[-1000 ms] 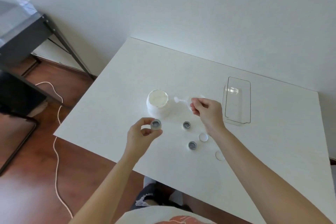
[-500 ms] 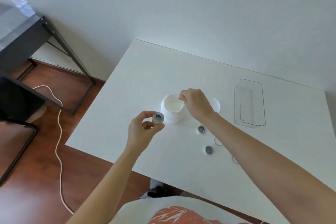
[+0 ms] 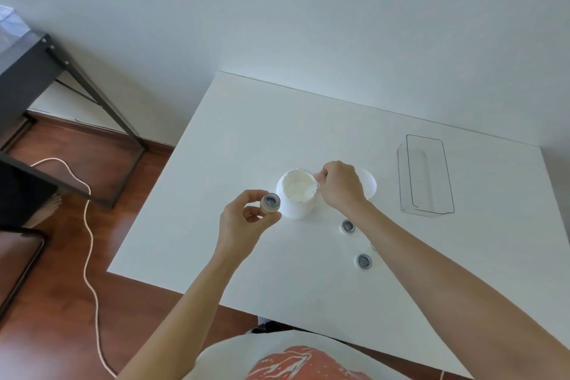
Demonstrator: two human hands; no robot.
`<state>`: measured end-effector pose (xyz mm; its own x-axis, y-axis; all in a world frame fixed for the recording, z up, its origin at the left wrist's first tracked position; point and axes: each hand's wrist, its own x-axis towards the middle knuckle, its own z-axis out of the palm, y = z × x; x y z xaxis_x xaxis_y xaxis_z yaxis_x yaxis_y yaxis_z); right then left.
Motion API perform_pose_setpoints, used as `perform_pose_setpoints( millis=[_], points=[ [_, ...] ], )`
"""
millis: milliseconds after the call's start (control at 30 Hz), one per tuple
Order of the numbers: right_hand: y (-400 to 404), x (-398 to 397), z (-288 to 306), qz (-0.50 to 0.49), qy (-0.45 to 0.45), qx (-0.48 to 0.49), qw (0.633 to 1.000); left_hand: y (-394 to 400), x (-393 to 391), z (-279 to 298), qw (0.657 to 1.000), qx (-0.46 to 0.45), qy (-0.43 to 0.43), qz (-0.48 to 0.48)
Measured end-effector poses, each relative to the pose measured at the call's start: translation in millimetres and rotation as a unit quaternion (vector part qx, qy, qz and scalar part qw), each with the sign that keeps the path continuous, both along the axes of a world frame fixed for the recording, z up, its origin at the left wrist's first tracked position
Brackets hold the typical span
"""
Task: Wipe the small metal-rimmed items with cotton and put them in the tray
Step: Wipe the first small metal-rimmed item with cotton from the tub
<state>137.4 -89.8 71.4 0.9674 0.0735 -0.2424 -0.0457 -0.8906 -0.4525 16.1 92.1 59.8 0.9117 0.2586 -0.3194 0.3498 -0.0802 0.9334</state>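
My left hand (image 3: 243, 222) pinches a small round metal-rimmed item (image 3: 270, 202) just left of the open white jar (image 3: 297, 194) of cotton. My right hand (image 3: 340, 190) hovers at the jar's right rim, fingertips curled together on a small pale bit of cotton. Two more metal-rimmed items (image 3: 348, 226) (image 3: 364, 261) lie on the white table (image 3: 277, 133) in front of the jar. The clear plastic tray (image 3: 448, 176) stands at the right with nothing visible inside.
The jar's white lid (image 3: 370, 185) lies behind my right hand. My right forearm hides part of the table near the loose items. Left of the table are a black metal frame (image 3: 92, 92), a pale cable (image 3: 89, 225) on the wooden floor and a bare foot (image 3: 49, 207).
My right hand moved left from beside the tray to the jar's rim. My left hand kept hold of the item and shifted slightly toward the jar.
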Motion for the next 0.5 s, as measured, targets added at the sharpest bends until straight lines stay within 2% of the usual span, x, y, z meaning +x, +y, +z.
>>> perform_pose_setpoints(
  millis=[100,233,500],
  points=[
    [-6.1,1.8,-0.1,-0.091,0.040,0.080,0.992,0.4,5.1,0.4,1.000,0.005,-0.006,0.003],
    [-11.9,0.6,5.1,-0.161,0.066,0.156,0.972,-2.1,13.3,-0.3,1.000,0.019,-0.001,0.004],
    [-15.3,-2.3,37.8,-0.205,0.091,0.281,0.933,-11.6,31.8,4.5,0.999,0.044,0.016,-0.011]
  ],
)
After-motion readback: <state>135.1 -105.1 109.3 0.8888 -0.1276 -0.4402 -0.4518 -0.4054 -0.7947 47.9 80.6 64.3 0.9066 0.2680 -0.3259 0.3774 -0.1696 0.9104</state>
